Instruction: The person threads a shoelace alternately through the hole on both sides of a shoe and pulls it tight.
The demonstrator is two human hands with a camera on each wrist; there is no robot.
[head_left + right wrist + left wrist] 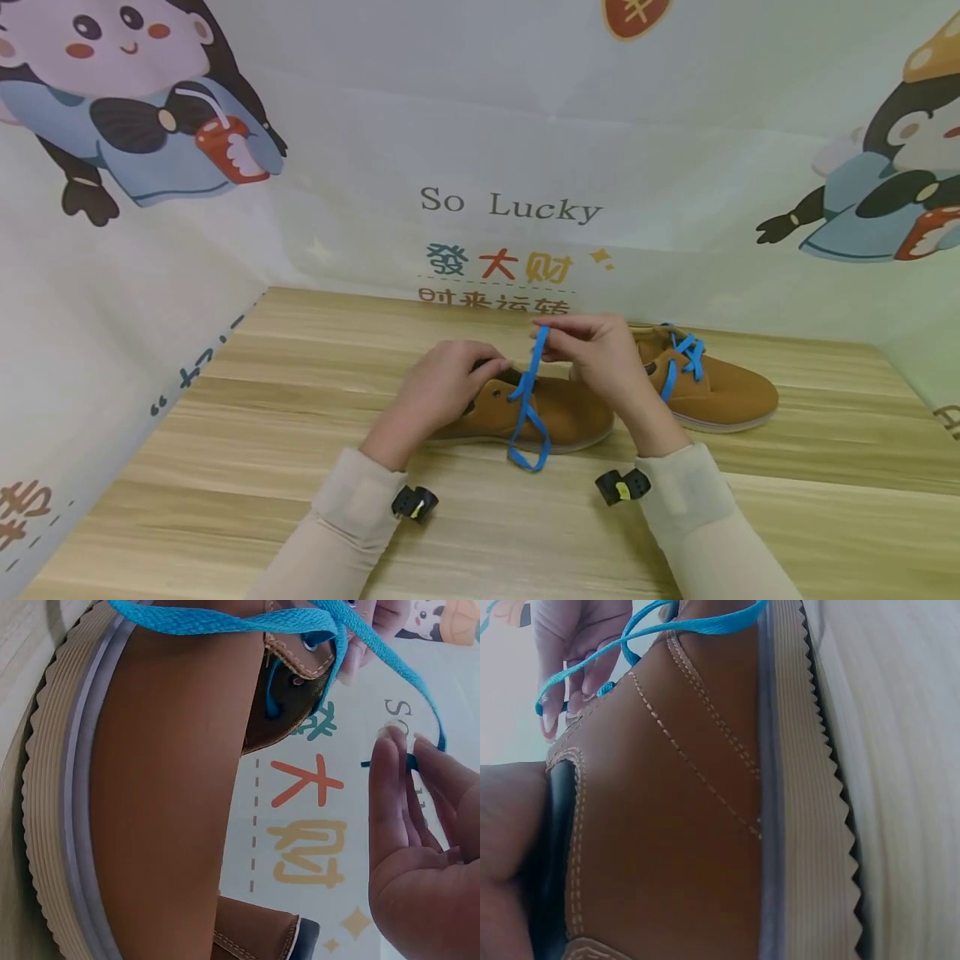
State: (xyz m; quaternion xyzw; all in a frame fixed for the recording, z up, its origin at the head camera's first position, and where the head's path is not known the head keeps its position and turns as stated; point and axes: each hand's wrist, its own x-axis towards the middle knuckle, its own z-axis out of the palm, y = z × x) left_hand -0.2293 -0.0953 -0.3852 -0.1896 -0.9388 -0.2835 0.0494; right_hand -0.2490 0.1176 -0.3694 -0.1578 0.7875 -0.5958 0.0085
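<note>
A brown leather shoe [573, 412] with a pale ribbed sole [810, 787] stands on the table, toe to the right. My left hand [442, 385] holds it at the collar, its thumb lying along the opening; part of the fingers is hidden behind the shoe. My right hand [603, 354], raised above the toe, pinches one end of the flat blue shoelace [535, 360] between thumb and fingertips. From there the lace runs taut down to the eyelets. Its other part hangs in a loop over the shoe's near side. The pinched tip also shows in the right wrist view.
A second brown shoe [727, 396], its blue lace threaded, stands behind and right of my right hand. The wood-grain table [247, 417] ends at a printed backdrop [360, 167]. Small black wrist cameras sit at both cuffs.
</note>
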